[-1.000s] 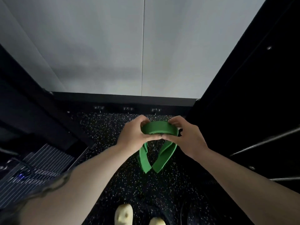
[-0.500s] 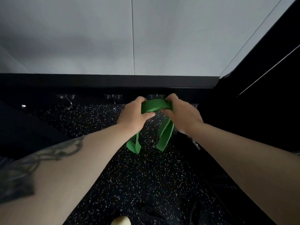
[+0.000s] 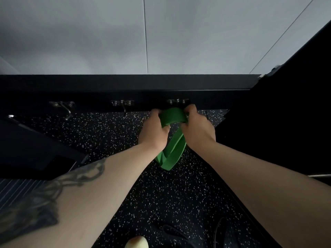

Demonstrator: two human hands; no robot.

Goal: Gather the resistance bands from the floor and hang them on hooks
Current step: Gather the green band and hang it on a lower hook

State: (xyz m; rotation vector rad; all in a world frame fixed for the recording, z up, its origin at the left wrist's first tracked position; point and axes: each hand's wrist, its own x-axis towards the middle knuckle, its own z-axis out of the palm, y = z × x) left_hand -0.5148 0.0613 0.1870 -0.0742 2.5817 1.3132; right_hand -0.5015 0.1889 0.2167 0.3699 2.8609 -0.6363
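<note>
Looks like a gym: speckled rubber floor [image 3: 111, 133], metal wall hooks [image 3: 123, 104], perhaps a treadmill deck [image 3: 19, 188] at left.

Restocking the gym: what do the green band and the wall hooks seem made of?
Green band: probably matte rubber or latex; it hangs in a flat, limp loop. Hooks: likely bare metal, since they glint silver against the black rail.

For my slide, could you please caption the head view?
Both hands, left hand and right hand, lift a green resistance band toward the rightmost hook.
</note>
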